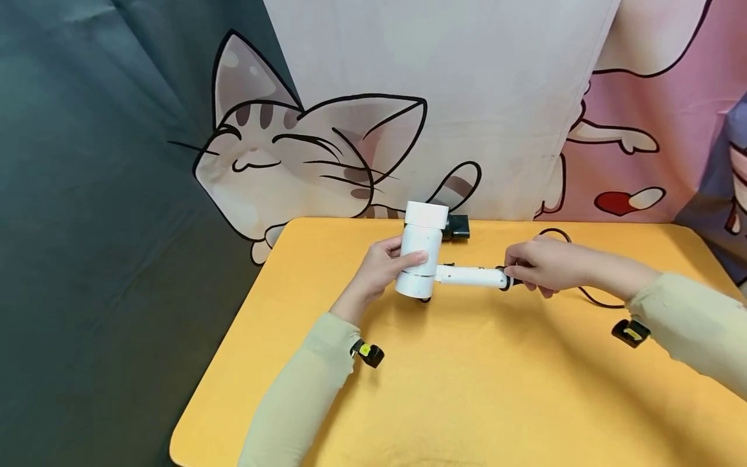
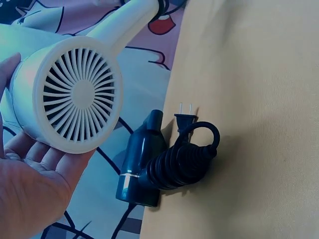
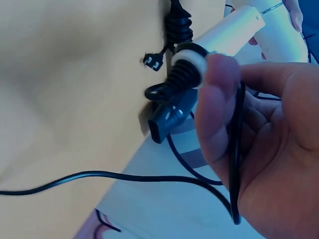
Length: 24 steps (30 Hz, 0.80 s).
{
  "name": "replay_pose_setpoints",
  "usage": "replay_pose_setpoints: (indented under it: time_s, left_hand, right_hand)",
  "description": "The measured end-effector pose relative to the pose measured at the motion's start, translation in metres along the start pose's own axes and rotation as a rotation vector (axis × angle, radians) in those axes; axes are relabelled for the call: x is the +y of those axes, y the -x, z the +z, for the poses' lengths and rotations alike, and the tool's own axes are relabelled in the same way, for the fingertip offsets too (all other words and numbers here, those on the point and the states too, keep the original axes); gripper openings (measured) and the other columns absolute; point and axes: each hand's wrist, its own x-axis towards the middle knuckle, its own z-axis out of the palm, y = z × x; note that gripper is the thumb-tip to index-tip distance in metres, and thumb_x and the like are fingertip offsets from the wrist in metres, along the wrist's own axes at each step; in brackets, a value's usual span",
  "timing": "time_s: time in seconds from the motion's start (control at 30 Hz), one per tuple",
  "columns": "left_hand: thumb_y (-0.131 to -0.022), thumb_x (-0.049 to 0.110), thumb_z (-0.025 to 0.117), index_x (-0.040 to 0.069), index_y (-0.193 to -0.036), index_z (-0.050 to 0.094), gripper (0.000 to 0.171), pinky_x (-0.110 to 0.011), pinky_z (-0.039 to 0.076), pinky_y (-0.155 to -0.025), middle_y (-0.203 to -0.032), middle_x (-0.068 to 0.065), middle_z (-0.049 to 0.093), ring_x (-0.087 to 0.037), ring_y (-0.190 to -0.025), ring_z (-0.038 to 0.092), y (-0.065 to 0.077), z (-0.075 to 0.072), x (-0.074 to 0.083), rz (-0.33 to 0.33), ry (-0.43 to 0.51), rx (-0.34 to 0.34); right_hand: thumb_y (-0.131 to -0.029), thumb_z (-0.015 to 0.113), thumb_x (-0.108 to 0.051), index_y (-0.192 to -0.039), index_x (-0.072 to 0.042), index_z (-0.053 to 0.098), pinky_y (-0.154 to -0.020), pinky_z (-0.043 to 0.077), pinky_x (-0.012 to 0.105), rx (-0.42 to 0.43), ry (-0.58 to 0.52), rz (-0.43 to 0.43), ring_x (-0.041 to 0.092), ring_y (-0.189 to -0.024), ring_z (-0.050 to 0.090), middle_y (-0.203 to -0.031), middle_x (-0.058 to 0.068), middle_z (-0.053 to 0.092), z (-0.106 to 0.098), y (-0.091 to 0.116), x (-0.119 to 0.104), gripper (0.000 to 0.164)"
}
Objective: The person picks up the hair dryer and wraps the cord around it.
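Heads up, your head view hides most of the dark hair dryer (image 1: 458, 227): only a chunk sticks out at 1 o'clock from the white hair dryer (image 1: 423, 240), by the desk's (image 1: 467, 389) far edge. A black bit peeks out under the white barrel too, and I can't tell what it is. The left wrist view shows the dark one way better, with a wrapped cord (image 2: 182, 167) round its handle and a two-pin plug (image 2: 185, 121) just beside that. That view crops your left hand at 9 o'clock and the white handle's tip at 12. In the right wrist view your black cord (image 3: 89, 174) runs off at 9 o'clock, and your fingers cover part of it.

As for your hands: the left (image 1: 379, 269) comes in from 7 o'clock and is curled round the white barrel, spread only as wide as the barrel, thumb on the near side and the other fingers partly hidden behind. Your right hand (image 1: 545, 259) comes in from 4 o'clock, fingers bent in with barely any gap, gripping the black cord right by the handle's end. The white dryer sits around 12 o'clock on the desk, looks held up off it, nozzle end roughly 12, handle pointing to 3.
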Motion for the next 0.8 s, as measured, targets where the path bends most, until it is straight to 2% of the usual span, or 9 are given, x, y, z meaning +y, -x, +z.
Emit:
replay_pose_setpoints:
  time_s: [0.13,0.3,0.63,0.8]
  left_hand:
    - [-0.097,0.015,0.081,0.003,-0.146,0.064,0.053,-0.043,0.062,-0.097,-0.131,-0.019,0.073,-0.029,-0.113,0.073,0.0,0.004,0.002,0.01,0.002,0.001]
    - [-0.097,0.016,0.08,0.003,-0.148,0.063,0.055,-0.043,0.061,-0.098,-0.132,-0.02,0.072,-0.03,-0.115,0.073,-0.001,0.006,0.002,0.006,0.001,-0.003]
    - [-0.098,0.016,0.078,0.001,-0.147,0.062,0.053,-0.043,0.061,-0.097,-0.131,-0.021,0.073,-0.029,-0.113,0.073,-0.004,0.002,0.001,-0.004,0.062,0.055]
    - [-0.098,0.017,0.079,0.001,-0.145,0.064,0.051,-0.044,0.061,-0.097,-0.129,-0.021,0.074,-0.031,-0.114,0.074,-0.006,0.001,0.0,0.013,0.075,0.111]
  right_hand:
    - [-0.11,0.061,-0.017,-0.103,-0.011,0.069,-0.046,0.05,0.028,0.022,0.063,-0.04,0.013,-0.045,0.058,-0.067,-0.005,0.058,0.0,-0.004,-0.002,0.012]
    - [-0.11,0.062,-0.017,-0.104,-0.009,0.069,-0.046,0.05,0.028,0.055,0.029,-0.015,0.013,-0.045,0.057,-0.068,-0.004,0.058,0.003,-0.003,0.002,0.011]
    - [-0.113,0.057,-0.023,-0.108,-0.01,0.066,-0.049,0.05,0.029,0.221,-0.057,-0.018,0.011,-0.051,0.058,-0.073,-0.005,0.06,0.022,0.01,0.005,0.017]
    - [-0.113,0.056,-0.019,-0.104,-0.012,0.064,-0.05,0.047,0.027,0.28,-0.003,-0.048,0.005,-0.051,0.057,-0.072,-0.01,0.059,0.034,0.017,0.004,0.014]
